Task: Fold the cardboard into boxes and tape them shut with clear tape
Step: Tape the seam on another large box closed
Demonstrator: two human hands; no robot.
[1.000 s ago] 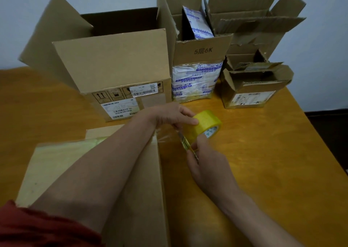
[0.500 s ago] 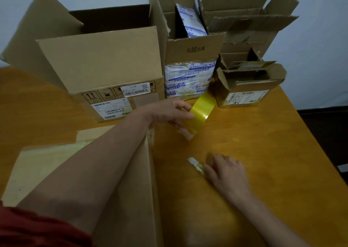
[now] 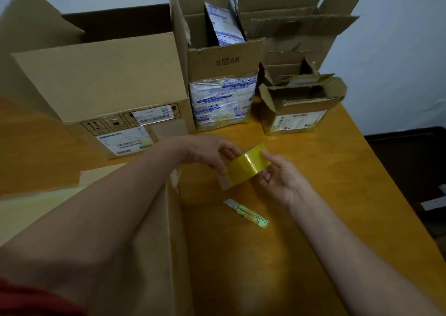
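A yellowish roll of clear tape (image 3: 249, 167) hangs above the wooden table (image 3: 301, 219), held between both hands. My left hand (image 3: 207, 153) grips its left side, fingers curled over the rim. My right hand (image 3: 281, 177) holds the right side with thumb and fingers around it. A short free end of tape hangs under the roll. The cardboard box being taped (image 3: 149, 255) stands near me at the lower left, under my left forearm, with tape along its top. A small utility knife (image 3: 246, 213) lies on the table below the roll.
A big open box (image 3: 108, 93) stands at the back left. Beside it are a tall open box with printed packets (image 3: 224, 86), an empty open box (image 3: 289, 19) and a small open box (image 3: 296, 108). The table's right edge drops to a dark floor.
My right hand left the utility knife on the table and rose to take the right side of the tape roll. The roll stayed in my left hand and turned a little.
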